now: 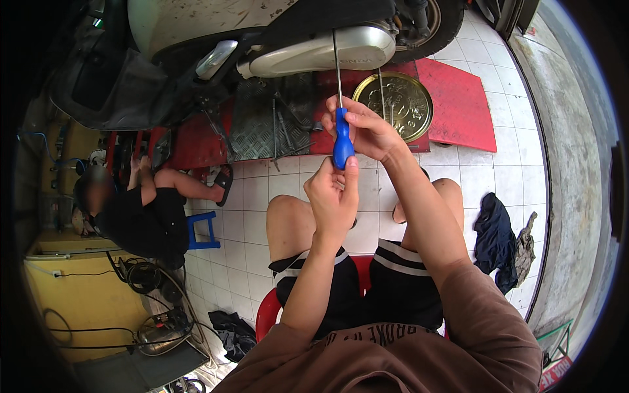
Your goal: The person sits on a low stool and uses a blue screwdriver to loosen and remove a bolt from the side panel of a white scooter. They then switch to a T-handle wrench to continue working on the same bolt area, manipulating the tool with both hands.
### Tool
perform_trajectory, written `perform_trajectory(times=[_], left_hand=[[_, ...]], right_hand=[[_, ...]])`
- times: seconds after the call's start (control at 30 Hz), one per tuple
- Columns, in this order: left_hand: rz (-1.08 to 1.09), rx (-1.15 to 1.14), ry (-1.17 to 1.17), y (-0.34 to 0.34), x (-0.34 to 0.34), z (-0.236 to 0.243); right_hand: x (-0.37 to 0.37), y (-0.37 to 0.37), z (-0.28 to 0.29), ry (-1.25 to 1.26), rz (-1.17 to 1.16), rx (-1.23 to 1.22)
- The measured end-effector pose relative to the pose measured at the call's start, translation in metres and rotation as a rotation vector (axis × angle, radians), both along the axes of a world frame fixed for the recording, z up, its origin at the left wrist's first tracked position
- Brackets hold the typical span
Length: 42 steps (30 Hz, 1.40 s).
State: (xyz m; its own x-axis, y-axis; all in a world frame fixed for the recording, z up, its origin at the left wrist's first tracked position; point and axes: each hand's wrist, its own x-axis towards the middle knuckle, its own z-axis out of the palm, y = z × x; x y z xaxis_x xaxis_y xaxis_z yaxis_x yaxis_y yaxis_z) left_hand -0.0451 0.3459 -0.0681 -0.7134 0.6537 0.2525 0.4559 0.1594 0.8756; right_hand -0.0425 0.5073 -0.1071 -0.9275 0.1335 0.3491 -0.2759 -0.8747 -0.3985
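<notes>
A screwdriver with a blue handle (343,147) and long metal shaft points upward toward the silver side cover (308,52) of a scooter, its tip near the cover's upper part; contact is unclear. My right hand (370,131) grips the upper handle between thumb and fingers. Just below, my left hand (334,190) holds the handle's lower end with its thumb on it. Behind my right hand, a gold round tray (413,111) with small objects rests on the red platform (458,98). Several long metal tools (282,131) lie on the diamond-plate section to the left.
A co-worker (144,216) crouches at left beside a blue stool (202,232), hands at the scooter. Hoses (141,275) and a compressor (160,331) occupy the lower left. Dark cloths (495,236) lie on the tiles at right; another (232,334) lies near my seat.
</notes>
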Motion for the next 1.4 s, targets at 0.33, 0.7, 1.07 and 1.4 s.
perform_trajectory(times=[0.33, 0.7, 1.07, 1.4], left_hand=[[0.079, 0.031, 0.042, 0.005, 0.001, 0.011], [0.059, 0.220, -0.247, 0.006, -0.001, 0.006], [-0.042, -0.073, -0.234, -0.007, -0.006, 0.010], [0.033, 0.147, -0.037, 0.003, -0.001, 0.009]], right_hand=[[-0.006, 0.009, -0.011, -0.004, -0.052, 0.088], [0.000, 0.006, -0.004, -0.079, -0.072, 0.145], [0.003, 0.007, 0.002, -0.095, -0.095, 0.209], [0.003, 0.001, 0.006, -0.109, -0.093, 0.153]])
